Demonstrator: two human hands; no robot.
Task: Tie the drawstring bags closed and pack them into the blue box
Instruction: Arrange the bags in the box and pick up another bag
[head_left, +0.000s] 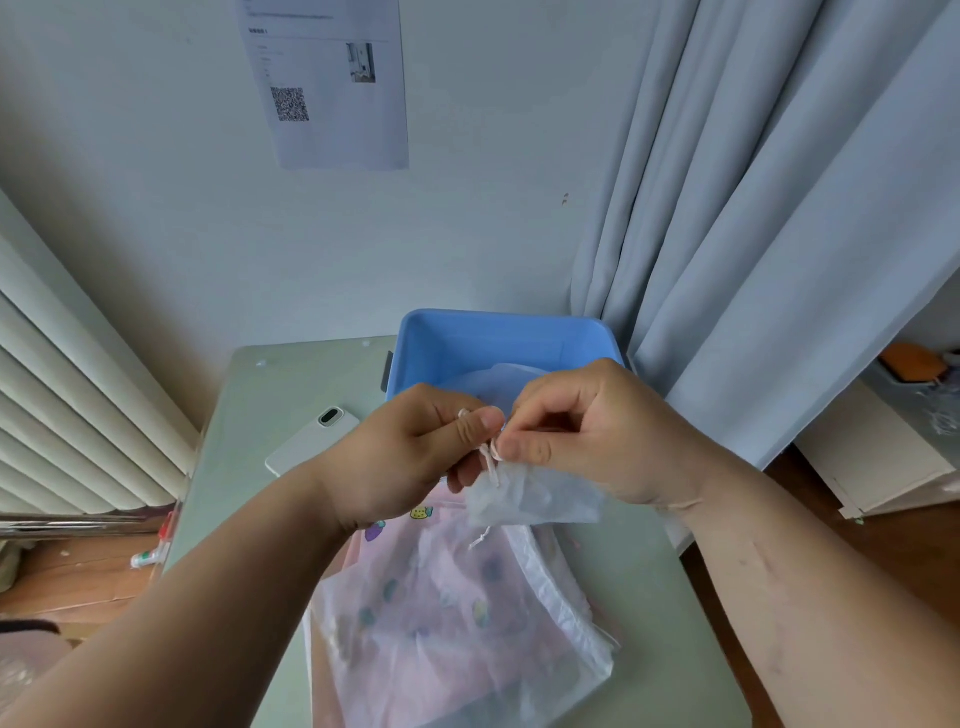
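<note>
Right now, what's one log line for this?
step: tying; left hand: pinches drawstring; right hand: pinches drawstring; white bag: hangs under hands; blue box: behind

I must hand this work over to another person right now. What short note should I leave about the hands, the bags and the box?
Left hand: pinches the drawstring of the small white bag, held above the table.
Right hand: pinches the same drawstring, close beside the left.
Blue box: open, at the table's far edge; a pale bag seems to lie inside.
Pile of bags: flat on the table, below the hands.
Done: apparently one bag packed.
Left: finish this knot (I cannot tell how far it is), put the bag in the box, then tie and pack the pile.
</note>
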